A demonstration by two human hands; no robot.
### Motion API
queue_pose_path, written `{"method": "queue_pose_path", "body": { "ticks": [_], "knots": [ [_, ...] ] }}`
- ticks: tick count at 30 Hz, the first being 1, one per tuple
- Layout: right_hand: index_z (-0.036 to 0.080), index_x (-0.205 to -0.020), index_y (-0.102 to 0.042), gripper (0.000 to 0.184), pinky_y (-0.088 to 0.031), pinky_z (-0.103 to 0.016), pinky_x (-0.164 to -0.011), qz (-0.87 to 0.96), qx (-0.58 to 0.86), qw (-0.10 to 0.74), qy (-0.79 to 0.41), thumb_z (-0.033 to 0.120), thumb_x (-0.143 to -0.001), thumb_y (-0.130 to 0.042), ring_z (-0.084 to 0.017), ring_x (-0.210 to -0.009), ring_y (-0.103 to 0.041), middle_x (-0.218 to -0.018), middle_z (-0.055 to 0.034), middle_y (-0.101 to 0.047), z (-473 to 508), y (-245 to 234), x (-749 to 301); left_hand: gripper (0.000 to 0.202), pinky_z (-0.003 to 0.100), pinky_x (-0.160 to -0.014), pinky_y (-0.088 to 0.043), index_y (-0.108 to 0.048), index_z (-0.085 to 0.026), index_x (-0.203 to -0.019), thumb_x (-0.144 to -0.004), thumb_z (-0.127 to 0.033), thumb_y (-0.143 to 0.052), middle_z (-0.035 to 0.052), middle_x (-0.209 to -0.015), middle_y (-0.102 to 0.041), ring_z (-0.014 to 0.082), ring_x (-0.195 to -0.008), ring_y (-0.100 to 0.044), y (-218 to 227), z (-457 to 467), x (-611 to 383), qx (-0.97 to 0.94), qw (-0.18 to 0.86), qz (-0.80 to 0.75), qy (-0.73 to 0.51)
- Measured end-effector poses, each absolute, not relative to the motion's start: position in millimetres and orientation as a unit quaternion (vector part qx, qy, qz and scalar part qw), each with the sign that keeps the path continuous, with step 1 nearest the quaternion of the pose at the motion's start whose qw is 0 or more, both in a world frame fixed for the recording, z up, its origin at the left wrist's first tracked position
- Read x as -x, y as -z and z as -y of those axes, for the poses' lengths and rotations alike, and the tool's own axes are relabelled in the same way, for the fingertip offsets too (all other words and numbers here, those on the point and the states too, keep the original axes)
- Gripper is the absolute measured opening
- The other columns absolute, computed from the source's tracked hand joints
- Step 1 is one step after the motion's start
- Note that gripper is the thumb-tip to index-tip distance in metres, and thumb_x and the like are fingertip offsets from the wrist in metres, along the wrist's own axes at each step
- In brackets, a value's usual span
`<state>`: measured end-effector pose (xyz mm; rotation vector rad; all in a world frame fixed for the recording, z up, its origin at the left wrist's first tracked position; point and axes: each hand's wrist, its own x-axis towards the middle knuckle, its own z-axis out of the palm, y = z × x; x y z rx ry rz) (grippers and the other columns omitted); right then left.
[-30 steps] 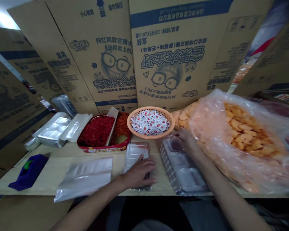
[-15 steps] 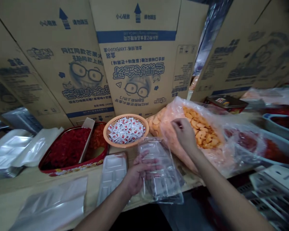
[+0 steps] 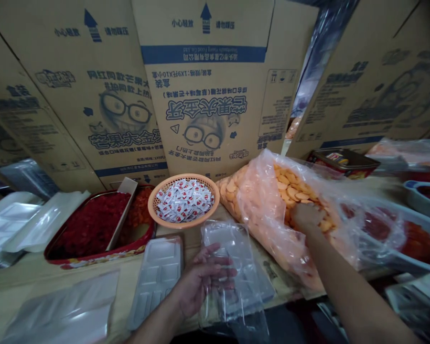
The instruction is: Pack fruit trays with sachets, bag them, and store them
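My left hand (image 3: 202,282) is at the near edge of the table, with its fingers spread behind a transparent plastic compartment tray (image 3: 234,270), holding it up. The tray's lower edge hangs past the table edge. My right hand (image 3: 306,217) is in the mouth of a large see-through bag of round orange snack pieces (image 3: 263,210), among the pieces. Its fingers are bunched, and whether they grip any pieces is hidden.
An orange woven basket (image 3: 183,201) holds white-and-red sachets. To its left is a red tin (image 3: 93,255) of diced red food. A white compartment tray (image 3: 155,282), a silver pouch (image 3: 60,310) and stacked trays (image 3: 14,224) lie on the table. Printed cartons (image 3: 204,86) form the back wall.
My right hand has moved from the outer side of the bag down into its mouth among the orange pieces. My left hand and the transparent tray have shifted slightly toward me.
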<state>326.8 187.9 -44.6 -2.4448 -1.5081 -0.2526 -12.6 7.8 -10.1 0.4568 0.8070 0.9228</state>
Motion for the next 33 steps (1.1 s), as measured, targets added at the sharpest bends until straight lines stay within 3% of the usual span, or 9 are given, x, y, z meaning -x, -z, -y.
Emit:
{"method": "queue_pose_path", "body": {
  "ticks": [3, 7, 9, 12, 14, 20, 25, 29, 33],
  "knots": [
    [0.006, -0.08, -0.069, 0.025, -0.041, -0.051, -0.076, 0.534, 0.832, 0.124, 0.079, 0.01, -0.074, -0.046, -0.038, -0.093, -0.06, -0.092, -0.026, -0.063, -187, 42, -321, 0.054, 0.042, -0.077, -0.051, -0.041, -0.015, -0.121, -0.07, -0.007, -0.06, 0.0118, -0.103, -0.065, 0.0279, -0.092, -0.066, 13, -11, 13, -0.203, 0.798, -0.371, -0.429],
    [0.008, -0.09, -0.065, 0.025, -0.045, -0.044, -0.074, 0.581, 0.795, 0.159, 0.073, 0.02, -0.08, -0.045, -0.035, -0.096, -0.057, -0.098, -0.0223, -0.062, -167, 24, -307, 0.054, 0.04, -0.076, -0.051, -0.041, -0.017, -0.12, -0.071, -0.007, -0.06, 0.0103, -0.102, -0.065, 0.0262, -0.091, -0.066, 14, -14, 12, -0.189, 0.815, -0.352, -0.418],
    [0.01, -0.094, -0.062, 0.025, -0.047, -0.04, -0.075, 0.6, 0.757, 0.242, 0.09, 0.024, -0.083, -0.044, -0.031, -0.097, -0.056, -0.098, -0.0186, -0.061, -149, 10, -295, 0.055, 0.039, -0.075, -0.051, -0.041, -0.017, -0.12, -0.07, -0.007, -0.06, 0.0096, -0.101, -0.066, 0.0258, -0.09, -0.066, 12, -15, 11, -0.186, 0.823, -0.348, -0.41],
    [0.016, -0.096, -0.059, 0.021, -0.048, -0.037, -0.072, 0.625, 0.638, 0.433, 0.121, 0.028, -0.086, -0.045, -0.026, -0.09, -0.056, -0.095, -0.0137, -0.06, -117, -10, -267, 0.061, 0.039, -0.075, -0.051, -0.039, -0.019, -0.124, -0.068, -0.005, -0.06, 0.0085, -0.102, -0.066, 0.0259, -0.09, -0.067, 9, -15, 10, -0.19, 0.835, -0.33, -0.398],
    [0.019, -0.095, -0.057, 0.018, -0.049, -0.036, -0.07, 0.663, 0.551, 0.494, 0.115, 0.031, -0.087, -0.047, -0.023, -0.085, -0.057, -0.095, -0.0117, -0.06, -95, -18, -243, 0.066, 0.041, -0.076, -0.051, -0.037, -0.022, -0.126, -0.067, -0.004, -0.059, 0.0083, -0.105, -0.065, 0.0263, -0.091, -0.067, 9, -14, 9, -0.198, 0.843, -0.314, -0.39],
    [0.024, -0.093, -0.061, 0.021, -0.053, -0.032, -0.074, 0.859, 0.388, 0.332, -0.04, 0.023, -0.088, -0.041, -0.02, -0.092, -0.059, -0.097, -0.0061, -0.063, -65, -8, -187, 0.069, 0.043, -0.081, -0.049, -0.04, -0.024, -0.128, -0.066, -0.001, -0.056, 0.0072, -0.108, -0.064, 0.0257, -0.094, -0.066, 8, -9, 8, -0.209, 0.851, -0.284, -0.389],
    [0.026, -0.11, -0.062, 0.035, -0.05, -0.034, -0.086, 0.919, 0.296, 0.248, -0.079, 0.011, -0.085, -0.042, -0.02, -0.102, -0.058, -0.111, -0.0045, -0.063, -57, -6, -180, 0.071, 0.043, -0.081, -0.048, -0.042, -0.027, -0.129, -0.064, -0.001, -0.055, 0.0053, -0.108, -0.065, 0.0261, -0.093, -0.066, 10, -7, 10, -0.21, 0.848, -0.276, -0.401],
    [0.024, -0.115, -0.059, 0.034, -0.049, -0.035, -0.089, 0.896, 0.31, 0.316, -0.045, 0.017, -0.089, -0.04, -0.02, -0.103, -0.058, -0.112, -0.0062, -0.064, -56, -15, -190, 0.072, 0.043, -0.081, -0.048, -0.04, -0.028, -0.131, -0.066, -0.001, -0.055, 0.0052, -0.106, -0.066, 0.0272, -0.094, -0.066, 14, -7, 13, -0.2, 0.843, -0.28, -0.414],
    [0.017, -0.104, -0.061, 0.028, -0.05, -0.036, -0.077, 0.724, 0.564, 0.391, 0.066, 0.027, -0.091, -0.039, -0.023, -0.089, -0.061, -0.097, -0.0114, -0.065, -94, -11, -244, 0.074, 0.043, -0.083, -0.047, -0.036, -0.028, -0.133, -0.067, -0.001, -0.055, 0.0057, -0.108, -0.065, 0.027, -0.097, -0.065, 13, -8, 17, -0.191, 0.842, -0.296, -0.408]
  ]
}}
